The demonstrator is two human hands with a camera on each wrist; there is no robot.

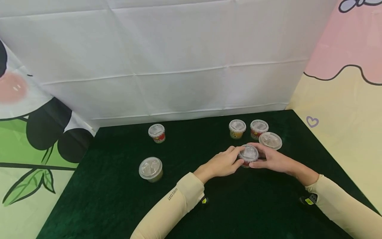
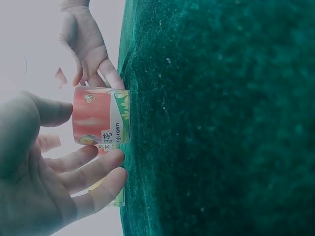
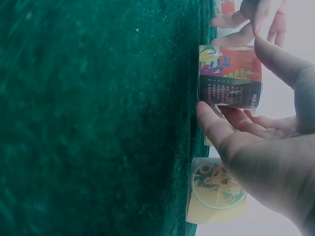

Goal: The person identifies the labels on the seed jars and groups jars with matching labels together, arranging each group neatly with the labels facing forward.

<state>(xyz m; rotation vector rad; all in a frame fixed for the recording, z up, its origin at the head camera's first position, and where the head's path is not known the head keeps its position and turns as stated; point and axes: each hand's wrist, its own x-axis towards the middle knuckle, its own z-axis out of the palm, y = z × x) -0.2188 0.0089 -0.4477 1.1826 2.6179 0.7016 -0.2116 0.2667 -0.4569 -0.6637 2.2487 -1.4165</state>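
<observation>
A small clear-lidded plastic cup (image 1: 249,153) with a red printed label stands on the green cloth, between both hands in the head view. From its left side my left hand (image 1: 223,161) holds it, index finger and thumb at the lid's edge. On the right, my right hand (image 1: 273,159) holds the same cup with curved fingers and thumb. The left wrist view shows the cup's red label (image 2: 93,113) between thumb and fingers. In the right wrist view, its dark printed side (image 3: 230,91) faces the camera.
Behind the hands stand a yellow-labelled cup (image 1: 237,128), a red-labelled cup (image 1: 259,128) and a wider lidded cup (image 1: 270,140) close to the right hand. Farther left are another red-labelled cup (image 1: 157,132) and a wide lidded cup (image 1: 151,168). A white cloth wall (image 1: 179,66) rises behind the table.
</observation>
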